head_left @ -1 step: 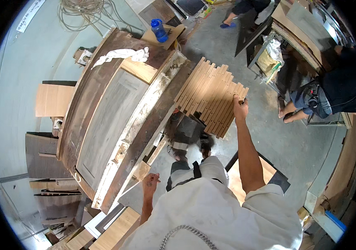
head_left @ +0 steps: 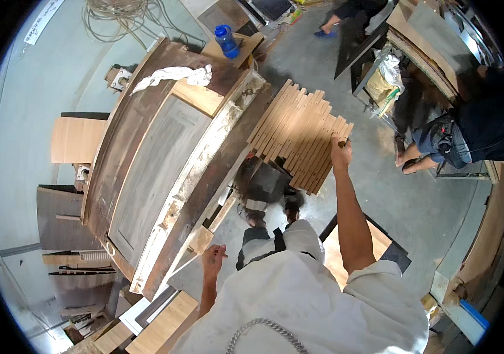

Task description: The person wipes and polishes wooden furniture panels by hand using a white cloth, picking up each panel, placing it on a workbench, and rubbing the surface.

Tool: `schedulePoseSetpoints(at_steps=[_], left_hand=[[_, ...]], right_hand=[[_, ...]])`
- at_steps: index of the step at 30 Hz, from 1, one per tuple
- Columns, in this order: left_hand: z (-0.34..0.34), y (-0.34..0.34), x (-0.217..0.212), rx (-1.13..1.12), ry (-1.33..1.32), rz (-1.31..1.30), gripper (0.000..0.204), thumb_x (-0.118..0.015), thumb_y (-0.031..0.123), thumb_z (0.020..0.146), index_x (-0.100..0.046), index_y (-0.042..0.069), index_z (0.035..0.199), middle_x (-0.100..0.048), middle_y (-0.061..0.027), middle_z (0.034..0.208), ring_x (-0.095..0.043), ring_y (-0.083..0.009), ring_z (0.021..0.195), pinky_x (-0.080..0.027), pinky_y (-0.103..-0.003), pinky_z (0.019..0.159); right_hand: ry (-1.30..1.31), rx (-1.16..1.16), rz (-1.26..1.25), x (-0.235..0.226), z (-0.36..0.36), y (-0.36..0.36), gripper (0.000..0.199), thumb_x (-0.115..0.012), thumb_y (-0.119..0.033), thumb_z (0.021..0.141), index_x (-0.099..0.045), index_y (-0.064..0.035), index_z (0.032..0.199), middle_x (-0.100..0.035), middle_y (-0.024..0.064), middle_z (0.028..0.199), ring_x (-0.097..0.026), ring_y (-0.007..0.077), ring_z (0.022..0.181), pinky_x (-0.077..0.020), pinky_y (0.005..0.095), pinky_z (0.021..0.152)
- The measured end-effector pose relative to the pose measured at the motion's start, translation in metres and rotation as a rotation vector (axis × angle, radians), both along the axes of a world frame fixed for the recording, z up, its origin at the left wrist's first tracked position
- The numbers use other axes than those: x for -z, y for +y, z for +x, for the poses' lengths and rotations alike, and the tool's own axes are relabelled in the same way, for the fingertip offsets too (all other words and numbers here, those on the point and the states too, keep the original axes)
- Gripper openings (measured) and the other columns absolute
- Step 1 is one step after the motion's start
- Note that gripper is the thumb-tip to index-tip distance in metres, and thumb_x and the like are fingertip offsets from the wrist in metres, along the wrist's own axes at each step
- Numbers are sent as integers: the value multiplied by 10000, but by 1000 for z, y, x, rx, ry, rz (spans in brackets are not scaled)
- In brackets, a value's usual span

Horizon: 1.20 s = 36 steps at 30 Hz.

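A stack of light brown wooden strips (head_left: 296,133), with staggered ends and small dark holes in some, lies beside the workbench. My right hand (head_left: 340,154) is at its right edge, the fingers closed around the end of a strip. Part of the grip is hidden behind the hand. My left hand (head_left: 213,258) hangs low by the near end of the workbench, apart from the strips. Its fingers are loosely bent and somewhat apart, and nothing shows in them. A dark box-like support (head_left: 267,184) stands under the near side of the stack.
The workbench (head_left: 95,203) on the left bears a grey panel (head_left: 157,171), a white cloth (head_left: 175,75) and, on a ledge, a blue bottle (head_left: 226,41). A co-worker (head_left: 470,138) stands at the right by a table with boards (head_left: 423,53). A framed wooden panel (head_left: 346,253) lies beside my legs.
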State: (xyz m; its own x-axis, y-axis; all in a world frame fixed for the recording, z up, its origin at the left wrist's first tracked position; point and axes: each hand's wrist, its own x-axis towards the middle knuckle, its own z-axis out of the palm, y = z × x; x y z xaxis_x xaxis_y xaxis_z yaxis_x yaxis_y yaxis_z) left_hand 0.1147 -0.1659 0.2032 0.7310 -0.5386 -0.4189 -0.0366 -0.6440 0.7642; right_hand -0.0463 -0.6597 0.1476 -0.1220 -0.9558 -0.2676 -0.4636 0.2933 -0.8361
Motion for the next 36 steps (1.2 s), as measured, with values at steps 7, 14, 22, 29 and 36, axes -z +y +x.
schedulePoseSetpoints(at_steps=[7, 14, 22, 29, 36], left_hand=[[-16, 9, 4, -98, 14, 103, 343, -591, 295, 893, -623, -38, 815, -629, -84, 634, -605, -141, 585, -474, -263, 578], [-29, 19, 25, -129, 53, -28, 345, -582, 297, 899, -626, -39, 840, -637, -83, 640, -603, -139, 593, -479, -260, 591], [-39, -9, 12, -93, 105, 119, 319, -584, 281, 900, -628, -32, 864, -641, -85, 646, -620, -138, 620, -491, -260, 608], [-20, -21, 39, 29, 20, -6, 217, -586, 220, 897, -638, 9, 899, -650, -77, 738, -621, -145, 651, -493, -290, 613], [9, -164, -19, 370, -241, -215, 317, -583, 348, 882, -596, 45, 787, -609, -163, 750, -595, -338, 736, -453, -456, 620]], right_hand=[[-117, -33, 27, -23, 1, 13, 593, -604, -284, 856, -409, -1, 1339, -580, 159, 1162, -526, 286, 1129, -412, 343, 930], [-236, -13, -110, 33, -59, 5, 355, -549, -178, 895, -527, 62, 1155, -622, 136, 1028, -633, 210, 870, -505, 299, 722], [382, -130, -192, 78, -108, 9, 445, -564, -277, 881, -469, -78, 1268, -586, 118, 1006, -578, 189, 847, -477, 397, 693], [-671, 93, 567, 70, -44, 22, 574, -558, -446, 855, -427, -154, 1332, -560, 105, 1072, -529, 214, 921, -434, 345, 774], [-882, 124, 534, 54, -23, 19, 606, -297, -523, 953, -424, -62, 1325, -541, 98, 1197, -549, 247, 1041, -475, 394, 845]])
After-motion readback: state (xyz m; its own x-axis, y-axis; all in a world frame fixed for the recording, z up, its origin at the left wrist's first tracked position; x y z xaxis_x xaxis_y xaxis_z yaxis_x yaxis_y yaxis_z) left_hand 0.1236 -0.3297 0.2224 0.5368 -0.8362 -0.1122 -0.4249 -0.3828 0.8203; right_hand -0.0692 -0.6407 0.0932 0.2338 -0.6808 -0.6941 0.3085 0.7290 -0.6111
